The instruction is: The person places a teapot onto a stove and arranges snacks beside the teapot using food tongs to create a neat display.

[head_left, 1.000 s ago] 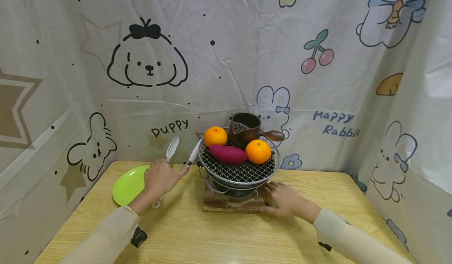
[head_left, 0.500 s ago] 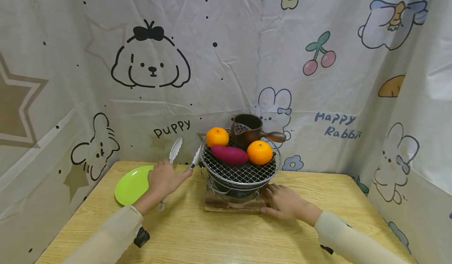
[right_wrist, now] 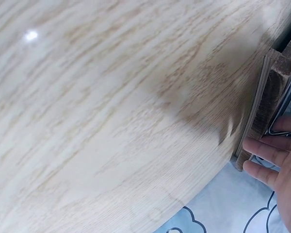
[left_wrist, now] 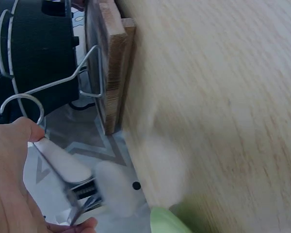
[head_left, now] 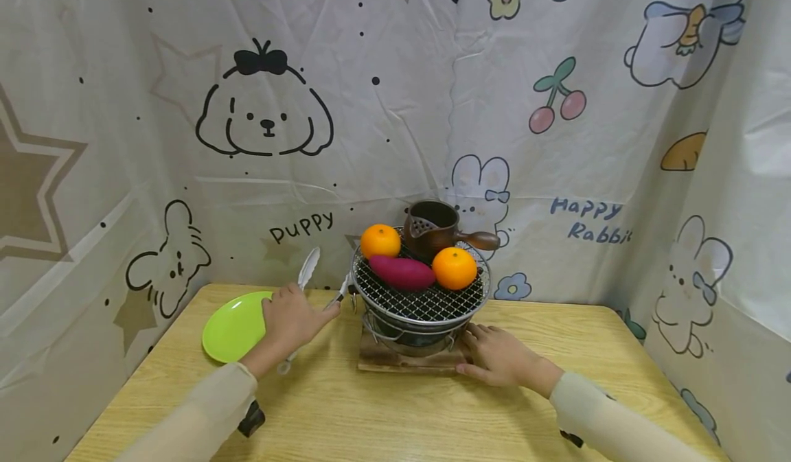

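My left hand (head_left: 292, 319) holds a pair of tongs (head_left: 309, 268), thumb on one arm and fingers on the other, with the tongs spread wide. Their pale scalloped heads point away from me, to the left of a small round grill (head_left: 408, 331); one reaches close to its rim. In the left wrist view, the tongs (left_wrist: 63, 162) show between thumb and fingers. My right hand (head_left: 503, 353) rests at the right end of the wooden board (head_left: 395, 364) under the grill. The right wrist view has its fingers (right_wrist: 264, 151) lying on the board's edge, thumb at the near corner.
On the grill's wire mesh lie two oranges (head_left: 454, 268) (head_left: 380, 242), a purple sweet potato (head_left: 402, 273) and a brown side-handled pot (head_left: 431, 232). A green plate (head_left: 231, 328) sits left of my left hand. A printed cloth (head_left: 383, 125) hangs behind the table (head_left: 371, 414).
My left hand has come slightly nearer and to the right, and the tongs' heads have dipped lower beside the grill. The whole view has shifted slightly. My right hand stays at the board.
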The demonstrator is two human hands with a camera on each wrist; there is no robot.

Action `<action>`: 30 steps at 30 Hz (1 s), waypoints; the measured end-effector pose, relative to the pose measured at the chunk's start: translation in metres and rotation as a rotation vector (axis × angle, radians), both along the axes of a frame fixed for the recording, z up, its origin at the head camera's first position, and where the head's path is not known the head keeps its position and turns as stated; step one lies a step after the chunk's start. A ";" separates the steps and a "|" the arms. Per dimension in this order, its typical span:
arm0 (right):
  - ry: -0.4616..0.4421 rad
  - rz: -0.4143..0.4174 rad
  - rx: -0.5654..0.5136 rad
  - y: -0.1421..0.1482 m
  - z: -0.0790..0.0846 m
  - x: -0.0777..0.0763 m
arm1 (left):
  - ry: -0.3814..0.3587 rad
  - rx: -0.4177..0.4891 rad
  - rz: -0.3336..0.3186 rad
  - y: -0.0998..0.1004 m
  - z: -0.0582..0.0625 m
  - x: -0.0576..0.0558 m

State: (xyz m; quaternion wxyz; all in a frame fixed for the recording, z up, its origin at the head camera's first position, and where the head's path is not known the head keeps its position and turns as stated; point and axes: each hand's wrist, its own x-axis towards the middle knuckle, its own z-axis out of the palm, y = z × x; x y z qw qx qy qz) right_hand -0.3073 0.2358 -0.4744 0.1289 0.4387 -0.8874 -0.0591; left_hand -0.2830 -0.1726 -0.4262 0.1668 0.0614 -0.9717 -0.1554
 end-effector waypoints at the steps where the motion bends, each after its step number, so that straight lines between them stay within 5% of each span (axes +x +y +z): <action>1: -0.003 -0.001 -0.002 0.000 0.000 0.000 | -0.001 -0.004 0.002 0.001 -0.002 0.000; 13: 0.004 0.005 -0.012 0.001 -0.001 -0.001 | -0.144 -0.043 0.053 0.010 -0.015 -0.004; 30: -0.021 0.003 -0.029 0.000 0.002 0.001 | -0.242 -0.137 0.118 0.022 -0.029 -0.014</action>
